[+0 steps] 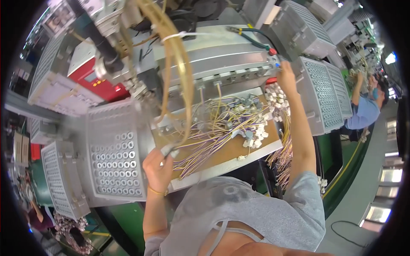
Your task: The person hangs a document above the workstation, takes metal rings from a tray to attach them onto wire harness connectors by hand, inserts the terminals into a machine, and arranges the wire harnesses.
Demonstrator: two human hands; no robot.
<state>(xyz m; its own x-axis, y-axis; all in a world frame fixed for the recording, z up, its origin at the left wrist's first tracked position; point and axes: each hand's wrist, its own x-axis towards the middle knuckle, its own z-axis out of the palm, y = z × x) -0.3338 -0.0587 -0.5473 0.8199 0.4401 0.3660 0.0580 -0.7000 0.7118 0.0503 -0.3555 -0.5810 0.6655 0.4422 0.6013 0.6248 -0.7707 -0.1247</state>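
Note:
My left hand [158, 170] is closed in a pinch at the left front of a brown work board [218, 160]. A small pale piece [169, 151] shows at its fingertips, too blurred to name. Yellow and purple wires [205, 147] with white and grey connectors [256, 135] lie in a tangle on the board, just right of this hand. At the far right, my right hand [287, 79] is curled at the end of the long metal fixture [230, 70], beside a blue button [277, 65] and a red button [272, 51]. What its fingers grip, if anything, is hidden.
Left of the board stands a clear-walled box with rows of rings [115, 166]; a similar box [320, 94] is at right. Tan tubes [181, 72] hang in front of the fixture. Pliers [252, 32] lie on top. A co-worker [365, 104] sits at far right.

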